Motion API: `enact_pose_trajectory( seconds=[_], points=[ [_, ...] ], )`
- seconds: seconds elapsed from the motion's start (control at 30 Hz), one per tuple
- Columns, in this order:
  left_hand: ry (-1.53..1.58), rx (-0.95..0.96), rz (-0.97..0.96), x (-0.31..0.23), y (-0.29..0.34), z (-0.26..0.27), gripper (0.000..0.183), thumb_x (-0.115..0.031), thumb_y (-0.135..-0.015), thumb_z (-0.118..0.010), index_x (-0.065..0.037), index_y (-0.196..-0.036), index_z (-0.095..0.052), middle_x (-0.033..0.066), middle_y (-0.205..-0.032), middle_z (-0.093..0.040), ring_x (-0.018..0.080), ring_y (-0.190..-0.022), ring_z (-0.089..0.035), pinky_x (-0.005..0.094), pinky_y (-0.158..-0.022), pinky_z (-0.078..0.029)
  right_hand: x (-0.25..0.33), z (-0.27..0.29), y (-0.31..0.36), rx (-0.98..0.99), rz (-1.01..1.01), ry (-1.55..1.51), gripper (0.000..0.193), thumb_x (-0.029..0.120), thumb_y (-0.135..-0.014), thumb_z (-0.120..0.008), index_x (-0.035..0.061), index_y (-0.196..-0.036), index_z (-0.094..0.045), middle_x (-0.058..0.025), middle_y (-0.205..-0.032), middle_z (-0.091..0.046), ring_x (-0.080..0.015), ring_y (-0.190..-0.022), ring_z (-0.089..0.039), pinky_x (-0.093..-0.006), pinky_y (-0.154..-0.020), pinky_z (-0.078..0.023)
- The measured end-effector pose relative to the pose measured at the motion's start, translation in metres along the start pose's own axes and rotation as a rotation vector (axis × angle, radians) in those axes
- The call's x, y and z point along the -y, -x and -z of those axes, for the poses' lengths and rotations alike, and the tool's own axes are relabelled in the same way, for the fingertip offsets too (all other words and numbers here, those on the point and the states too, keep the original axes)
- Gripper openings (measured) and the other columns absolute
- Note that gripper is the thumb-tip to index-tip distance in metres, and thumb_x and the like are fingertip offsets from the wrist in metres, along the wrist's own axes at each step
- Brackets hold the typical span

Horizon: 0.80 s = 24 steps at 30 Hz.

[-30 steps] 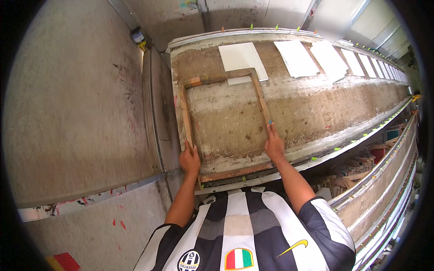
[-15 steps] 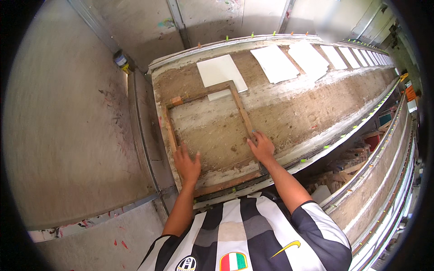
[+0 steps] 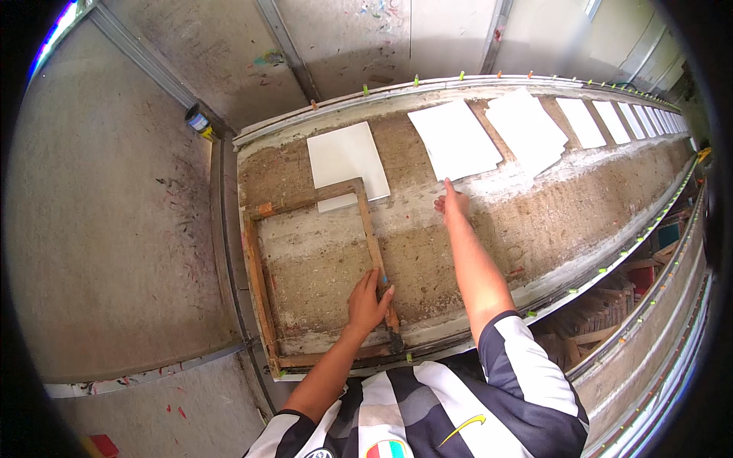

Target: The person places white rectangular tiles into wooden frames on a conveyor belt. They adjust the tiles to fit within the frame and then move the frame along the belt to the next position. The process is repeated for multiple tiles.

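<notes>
An open wooden frame (image 3: 265, 286) with worn, stained bars lies on the long, dirt-stained table. Its far right corner overlaps a white sheet (image 3: 347, 156). My left hand (image 3: 369, 305) straddles the frame's right bar, fingers on one side and thumb on the other. Reaching across the table, my right hand (image 3: 452, 203) has its index finger stretched out at the near edge of a white sheet stack (image 3: 456, 141). Its other fingers are loosely bent, and nothing shows in them.
More white sheets (image 3: 527, 133) run in a row toward the far right. Small green and orange pegs dot the table's edge rails (image 3: 416, 82). A wall stands left, with a small can (image 3: 197, 120) by its corner. Right of the table lies stacked wood (image 3: 588, 319) beneath another long table.
My right hand has left the frame's right bar and reached forward to the sheet stack. My left hand has moved from the frame's left side to its right bar. The view has shifted.
</notes>
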State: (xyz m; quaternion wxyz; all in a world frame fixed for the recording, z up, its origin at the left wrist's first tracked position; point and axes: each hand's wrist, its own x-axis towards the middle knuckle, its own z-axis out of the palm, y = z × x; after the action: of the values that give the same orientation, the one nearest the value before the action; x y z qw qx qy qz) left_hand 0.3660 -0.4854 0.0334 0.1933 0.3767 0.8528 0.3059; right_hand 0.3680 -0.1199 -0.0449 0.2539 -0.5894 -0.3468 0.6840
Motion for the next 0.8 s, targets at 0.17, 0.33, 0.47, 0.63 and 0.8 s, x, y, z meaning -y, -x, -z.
enact_pose_trajectory(
  seconds=[0.17, 0.33, 0.47, 0.63, 0.8],
  points=[
    [0.014, -0.047, 0.066, -0.005, 0.005, -0.011, 0.070, -0.035, -0.095, -0.070, 0.001, -0.149, -0.045, 0.0284, -0.147, -0.050, 0.0445, -0.133, -0.051, 0.0480, -0.111, -0.042, 0.009, -0.007, -0.021, -0.010, -0.035, -0.015, 0.045, 0.040, -0.094, -0.073, -0.0021, -0.103, -0.061, -0.0119, -0.078, -0.067, -0.0203, -0.058, -0.066, -0.0322, -0.045, -0.047],
    [-0.031, -0.062, 0.084, -0.009, 0.008, -0.019, 0.072, -0.035, -0.095, -0.069, 0.002, -0.151, -0.042, 0.0298, -0.147, -0.049, 0.0450, -0.135, -0.049, 0.0482, -0.111, -0.043, 0.014, -0.006, -0.031, 0.024, 0.055, -0.018, 0.029, 0.028, -0.097, -0.070, 0.0003, -0.098, -0.062, -0.0084, -0.075, -0.066, -0.0186, -0.058, -0.065, -0.0315, -0.048, -0.047],
    [-0.005, -0.050, 0.089, -0.007, 0.009, -0.019, 0.071, -0.039, -0.099, -0.065, 0.002, -0.152, -0.041, 0.0285, -0.149, -0.047, 0.0446, -0.136, -0.048, 0.0506, -0.111, -0.042, 0.028, -0.006, -0.003, 0.068, 0.162, -0.205, 0.018, 0.016, -0.092, -0.065, -0.0010, -0.093, -0.060, -0.0106, -0.081, -0.066, -0.0206, -0.068, -0.066, -0.0333, -0.057, -0.056],
    [0.120, -0.079, 0.169, -0.016, 0.010, -0.002, 0.068, -0.041, -0.099, -0.065, 0.002, -0.148, -0.047, 0.0289, -0.149, -0.048, 0.0443, -0.140, -0.043, 0.0498, -0.114, -0.038, 0.033, 0.026, 0.037, 0.112, 0.468, -0.442, 0.014, 0.005, -0.081, -0.060, -0.0006, -0.093, -0.058, -0.0111, -0.095, -0.063, -0.0208, -0.081, -0.064, -0.0353, -0.073, -0.062],
    [0.233, -0.277, 0.188, 0.011, 0.000, 0.054, 0.062, -0.041, -0.097, -0.067, 0.001, -0.141, -0.056, 0.0262, -0.149, -0.049, 0.0417, -0.140, -0.043, 0.0501, -0.115, -0.036, 0.056, 0.054, 0.108, 0.037, 0.749, -0.337, 0.008, 0.006, -0.084, -0.060, 0.0072, -0.092, -0.058, -0.0058, -0.093, -0.064, -0.0181, -0.082, -0.066, -0.0355, -0.066, -0.062]
  ],
)
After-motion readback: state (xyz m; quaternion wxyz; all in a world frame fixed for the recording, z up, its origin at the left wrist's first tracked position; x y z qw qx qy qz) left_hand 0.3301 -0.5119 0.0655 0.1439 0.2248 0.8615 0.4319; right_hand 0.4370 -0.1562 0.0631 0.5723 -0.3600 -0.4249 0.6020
